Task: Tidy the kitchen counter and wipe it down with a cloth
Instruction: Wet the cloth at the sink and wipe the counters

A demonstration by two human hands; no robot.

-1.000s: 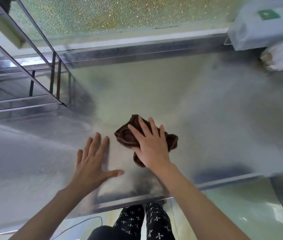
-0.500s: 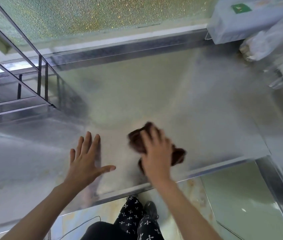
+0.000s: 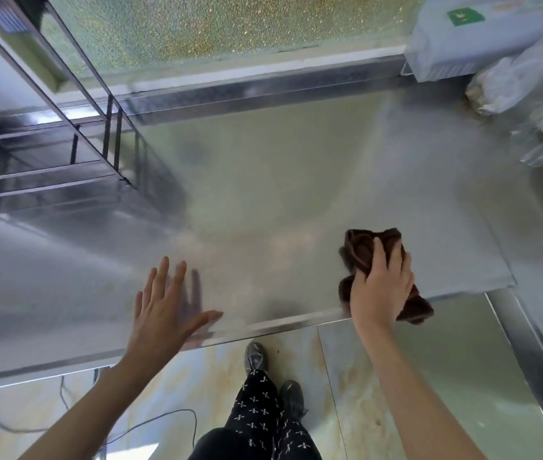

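A crumpled dark brown cloth (image 3: pixel 361 252) lies on the steel counter (image 3: pixel 280 180) near its front right corner. My right hand (image 3: pixel 381 283) presses down on the cloth, fingers gripping it; one end of the cloth hangs past the counter's front edge. My left hand (image 3: pixel 164 307) rests flat on the counter near the front edge, fingers spread, holding nothing. It sits well to the left of the cloth.
A metal wire rack (image 3: pixel 64 151) stands at the back left. A white box with a green label (image 3: pixel 469 34) and plastic-wrapped items (image 3: pixel 522 81) sit at the back right. Frosted glass runs behind the counter. A black cable (image 3: pixel 150 423) lies on the tiled floor beside my feet.
My right hand has slid the cloth from the counter's middle to the right, toward the front right corner. My left hand has stayed flat in about the same place.
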